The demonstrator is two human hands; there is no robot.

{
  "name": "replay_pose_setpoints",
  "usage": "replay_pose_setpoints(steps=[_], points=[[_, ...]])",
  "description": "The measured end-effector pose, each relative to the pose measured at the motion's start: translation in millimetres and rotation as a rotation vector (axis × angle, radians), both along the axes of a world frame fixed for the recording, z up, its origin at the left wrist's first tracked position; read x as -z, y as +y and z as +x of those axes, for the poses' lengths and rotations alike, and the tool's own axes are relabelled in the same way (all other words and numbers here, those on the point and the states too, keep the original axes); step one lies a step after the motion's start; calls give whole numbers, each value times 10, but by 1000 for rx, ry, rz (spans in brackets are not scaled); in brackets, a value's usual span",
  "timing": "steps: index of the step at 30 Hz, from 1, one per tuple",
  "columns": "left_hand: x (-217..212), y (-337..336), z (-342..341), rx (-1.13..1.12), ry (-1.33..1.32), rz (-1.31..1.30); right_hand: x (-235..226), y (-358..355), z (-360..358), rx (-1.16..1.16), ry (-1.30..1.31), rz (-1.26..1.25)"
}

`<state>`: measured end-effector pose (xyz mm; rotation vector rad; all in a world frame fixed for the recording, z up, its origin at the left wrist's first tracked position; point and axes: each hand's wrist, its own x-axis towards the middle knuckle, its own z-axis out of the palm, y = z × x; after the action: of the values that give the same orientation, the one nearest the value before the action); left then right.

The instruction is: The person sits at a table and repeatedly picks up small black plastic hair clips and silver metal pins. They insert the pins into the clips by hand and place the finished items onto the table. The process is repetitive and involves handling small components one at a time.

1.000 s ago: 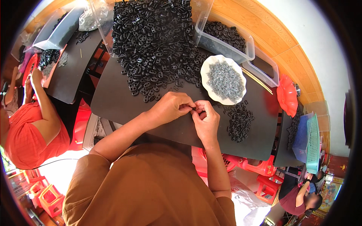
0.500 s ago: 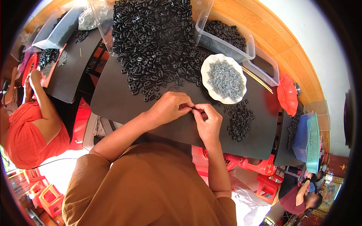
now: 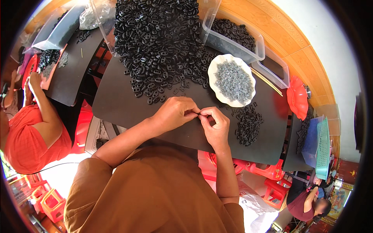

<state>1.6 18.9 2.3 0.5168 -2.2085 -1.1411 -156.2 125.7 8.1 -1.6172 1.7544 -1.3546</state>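
Note:
My left hand [image 3: 175, 112] and my right hand [image 3: 215, 125] meet fingertip to fingertip over the dark table [image 3: 116, 101]. Both are closed in a pinch on a small black piece [image 3: 199, 113], mostly covered by the fingers; its exact kind does not show. Beyond my left hand spreads a large heap of black oval plastic pieces with two holes [image 3: 155, 50]. Right of my right hand lies a pile of smaller black parts [image 3: 249, 126]. A white scalloped dish [image 3: 213, 79] behind it holds many tiny silvery-grey pieces [image 3: 234, 81].
Clear plastic bins [image 3: 229, 44] stand along the far edge. Wooden chopsticks [image 3: 268, 82] and a red scalloped dish [image 3: 297, 97] lie at the right, near a green basket [image 3: 322, 147]. A person in red [image 3: 35, 136] works at another table on the left; another person [image 3: 307, 202] is at lower right.
My hands stay together at nearly the same spot, with only a slight shift of the fingers. The whole view has moved very slightly.

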Motion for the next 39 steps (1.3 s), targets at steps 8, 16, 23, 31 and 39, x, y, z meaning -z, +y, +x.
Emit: replay_pose_setpoints(steps=[8, 16, 23, 31, 39], points=[[28, 69, 33, -6, 19, -4, 51, 45, -6, -14, 78, -60], [14, 50, 24, -14, -17, 18, 36, 11, -30, -35, 174, -114], [71, 28, 8, 1, 6, 0, 39, 10, -39, -52, 136, -84], [71, 28, -3, 2, 5, -65, 17, -9, -45, -65, 158, -67], [42, -1, -11, 17, -13, -36, 10, -27, -64, -45, 115, -64]])
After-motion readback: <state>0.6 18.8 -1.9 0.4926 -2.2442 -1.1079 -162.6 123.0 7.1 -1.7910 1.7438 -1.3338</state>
